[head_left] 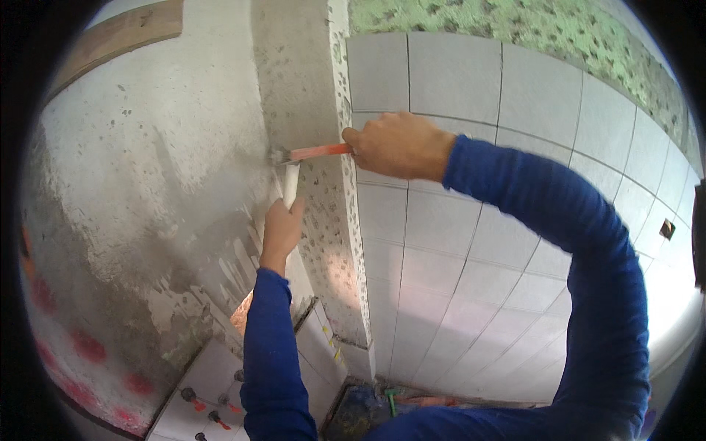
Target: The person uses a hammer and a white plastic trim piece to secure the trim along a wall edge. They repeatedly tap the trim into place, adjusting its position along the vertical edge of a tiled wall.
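Note:
My right hand [403, 145] is closed round the orange-red handle of a hammer [321, 151], held sideways in front of the wall corner. Its grey head is at the top of a white pipe [291, 182]; whether they touch I cannot tell. Lower down, my left hand [282, 229] grips that pipe, which stands nearly upright with a slight tilt. The pipe's lower part is hidden by my fingers. Behind both hands is a rough grey plaster wall [213, 140], meeting a pitted concrete strip [323, 220] at the corner.
Pale tiles [456, 81] cover the right wall beneath a green, pitted band [507, 18]. At the lower left, a tiled part [209, 375] carries dark fittings with red clips. A wooden board [118, 40] is at the upper left. Some green item [391, 400] lies low at the corner.

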The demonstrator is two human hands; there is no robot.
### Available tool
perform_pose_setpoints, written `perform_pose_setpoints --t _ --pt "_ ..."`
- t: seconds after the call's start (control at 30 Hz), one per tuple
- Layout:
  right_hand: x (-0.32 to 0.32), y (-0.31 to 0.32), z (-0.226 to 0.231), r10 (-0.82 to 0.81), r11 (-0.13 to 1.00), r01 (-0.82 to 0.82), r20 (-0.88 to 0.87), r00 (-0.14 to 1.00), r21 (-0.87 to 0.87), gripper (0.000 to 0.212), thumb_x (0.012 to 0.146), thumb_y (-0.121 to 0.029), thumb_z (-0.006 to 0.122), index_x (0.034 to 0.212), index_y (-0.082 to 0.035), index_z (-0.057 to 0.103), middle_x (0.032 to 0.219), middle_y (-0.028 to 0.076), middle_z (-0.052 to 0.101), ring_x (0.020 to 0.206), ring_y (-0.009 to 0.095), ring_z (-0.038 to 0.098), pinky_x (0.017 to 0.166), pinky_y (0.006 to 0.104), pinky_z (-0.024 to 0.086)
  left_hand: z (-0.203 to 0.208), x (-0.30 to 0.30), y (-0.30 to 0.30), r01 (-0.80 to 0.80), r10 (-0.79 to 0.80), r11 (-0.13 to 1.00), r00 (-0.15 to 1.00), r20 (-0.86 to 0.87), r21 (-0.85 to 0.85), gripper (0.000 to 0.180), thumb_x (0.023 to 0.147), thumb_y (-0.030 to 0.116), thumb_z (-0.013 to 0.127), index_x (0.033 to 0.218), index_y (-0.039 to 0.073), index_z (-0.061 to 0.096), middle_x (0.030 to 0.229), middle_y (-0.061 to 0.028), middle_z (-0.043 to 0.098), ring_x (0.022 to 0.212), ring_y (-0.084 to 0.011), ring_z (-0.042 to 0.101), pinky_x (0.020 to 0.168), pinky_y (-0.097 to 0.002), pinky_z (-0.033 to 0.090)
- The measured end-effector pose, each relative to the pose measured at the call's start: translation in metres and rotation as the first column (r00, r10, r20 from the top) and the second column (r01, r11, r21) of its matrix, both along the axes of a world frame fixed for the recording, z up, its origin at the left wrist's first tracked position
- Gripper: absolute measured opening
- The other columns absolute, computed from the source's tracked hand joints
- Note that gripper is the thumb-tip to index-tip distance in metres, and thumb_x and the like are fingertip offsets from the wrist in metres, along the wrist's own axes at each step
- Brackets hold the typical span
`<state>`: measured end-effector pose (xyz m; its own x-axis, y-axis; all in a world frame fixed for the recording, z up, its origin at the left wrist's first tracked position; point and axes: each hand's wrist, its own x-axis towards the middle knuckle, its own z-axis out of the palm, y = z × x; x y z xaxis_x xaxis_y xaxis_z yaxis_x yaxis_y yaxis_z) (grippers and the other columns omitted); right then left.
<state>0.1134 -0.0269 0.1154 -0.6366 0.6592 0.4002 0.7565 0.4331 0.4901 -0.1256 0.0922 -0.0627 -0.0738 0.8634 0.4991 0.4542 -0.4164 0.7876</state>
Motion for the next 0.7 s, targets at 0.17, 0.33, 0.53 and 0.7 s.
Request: perform_pose_setpoints --t 0.17,0.33,0.53,0.7 --pt "0.008 -0.001 0.004 0.365 0.930 -0.354 -0.312 0.877 0.096 0.027 0.102 -0.028 0.059 0.111 -0.002 0.059 0.073 0.018 0.069 0.069 0.039 0.071 0.065 0.0502 0.058 0.007 -0.002 -0.023 0.183 -0.119 0.973 0.922 0.368 -0.143 0.030 0.103 0.033 0.062 0.100 0.005 0.057 0.071 -0.0003 0.049 0.053 -0.0090 0.049 0.041 -0.0285 0.037" --pt "0.014 -0.005 0.013 0.223 0.971 -0.239 -0.290 0.931 -0.019 0.023 0.101 -0.022 0.062 0.110 -0.001 0.056 0.075 0.019 0.067 0.071 0.043 0.069 0.067 0.0507 0.056 0.020 -0.009 -0.045 0.268 -0.252 0.963 0.850 0.463 0.033 0.029 0.103 0.035 0.064 0.101 0.007 0.056 0.072 0.0044 0.045 0.055 -0.0066 0.045 0.045 -0.0263 0.038" --pt "-0.008 -0.016 0.019 0.391 0.917 -0.369 -0.163 0.906 0.149 0.020 0.100 -0.019 0.063 0.107 -0.003 0.054 0.077 0.016 0.066 0.068 0.040 0.068 0.065 0.0487 0.056 0.019 -0.006 -0.035 0.339 -0.251 0.931 0.863 0.438 -0.135 0.032 0.101 0.037 0.065 0.096 0.006 0.058 0.069 0.0037 0.045 0.052 -0.0073 0.045 0.046 -0.0268 0.036" --pt "-0.024 -0.013 0.022 0.466 0.880 -0.436 -0.159 0.871 0.191 0.019 0.101 -0.020 0.063 0.106 -0.004 0.054 0.079 0.016 0.068 0.068 0.037 0.070 0.063 0.0462 0.057 0.019 -0.005 -0.015 0.115 -0.084 0.984 0.973 0.213 -0.138 0.038 0.098 0.037 0.066 0.089 0.000 0.063 0.066 -0.0025 0.054 0.055 -0.0137 0.053 0.051 -0.0340 0.042"
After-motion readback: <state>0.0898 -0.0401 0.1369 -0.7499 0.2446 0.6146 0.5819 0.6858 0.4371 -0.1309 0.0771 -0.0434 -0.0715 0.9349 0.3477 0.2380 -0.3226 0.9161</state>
